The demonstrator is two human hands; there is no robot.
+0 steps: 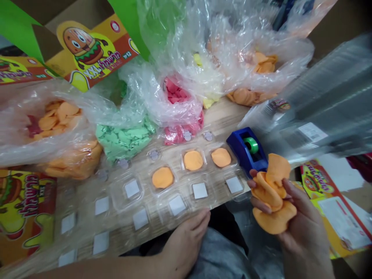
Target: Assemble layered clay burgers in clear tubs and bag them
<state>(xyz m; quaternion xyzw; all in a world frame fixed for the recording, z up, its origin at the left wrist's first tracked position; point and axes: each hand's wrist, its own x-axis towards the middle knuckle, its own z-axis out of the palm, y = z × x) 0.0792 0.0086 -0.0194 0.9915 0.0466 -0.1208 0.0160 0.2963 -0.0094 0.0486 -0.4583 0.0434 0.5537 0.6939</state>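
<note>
My right hand grips a bunch of soft orange discs at the lower right, beside a blue tape dispenser. My left hand rests at the near table edge, fingers together and flat, touching the edge of the clear clamshell trays. Three of the tray cups hold an orange disc, another orange disc and a third orange disc. The other cups show white square labels.
Clear plastic bags hold orange pieces, green pieces, pink pieces and more orange pieces. Printed burger cartons stand at the back and left. A stack of clear trays lies at the right.
</note>
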